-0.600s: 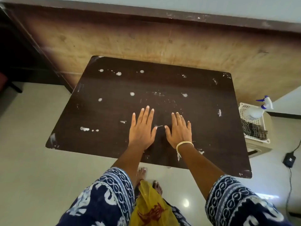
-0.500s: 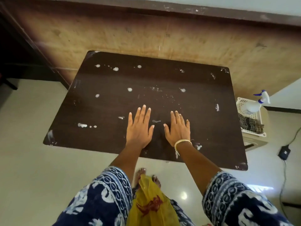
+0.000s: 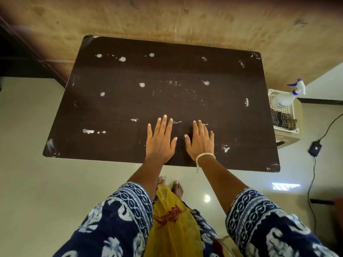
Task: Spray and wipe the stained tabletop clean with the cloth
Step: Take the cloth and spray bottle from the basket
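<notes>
A white slatted plastic basket is seen at 3 o'clock off the dark brown white-stained tabletop; a white, blue-triggered spray bottle and dark checked folded cloth are held inside. Left hand and right hand are laid flat, fingers spread, at 6 o'clock.

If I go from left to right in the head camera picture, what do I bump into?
Smeared stain → left hand → right hand → basket → spray bottle → black adapter.
</notes>
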